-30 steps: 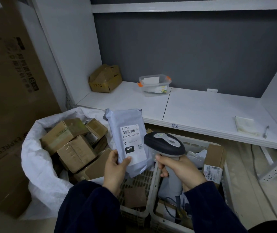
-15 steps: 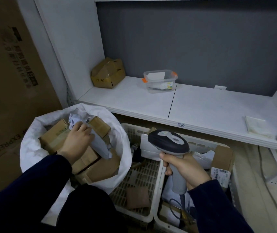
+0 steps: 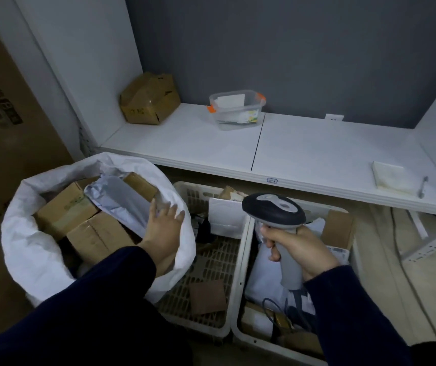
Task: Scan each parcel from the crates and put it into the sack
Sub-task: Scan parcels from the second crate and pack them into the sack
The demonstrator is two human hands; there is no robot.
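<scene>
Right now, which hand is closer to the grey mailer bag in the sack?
Left. The left hand lies open at the near end of the grey mailer, inside the mouth of the sack. The right hand is off to the side, over the right crate, gripping the scanner.

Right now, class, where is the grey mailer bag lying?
In the head view, left side: the grey mailer bag lies inside the white sack, on top of the cardboard boxes, just beyond the left hand.
</scene>
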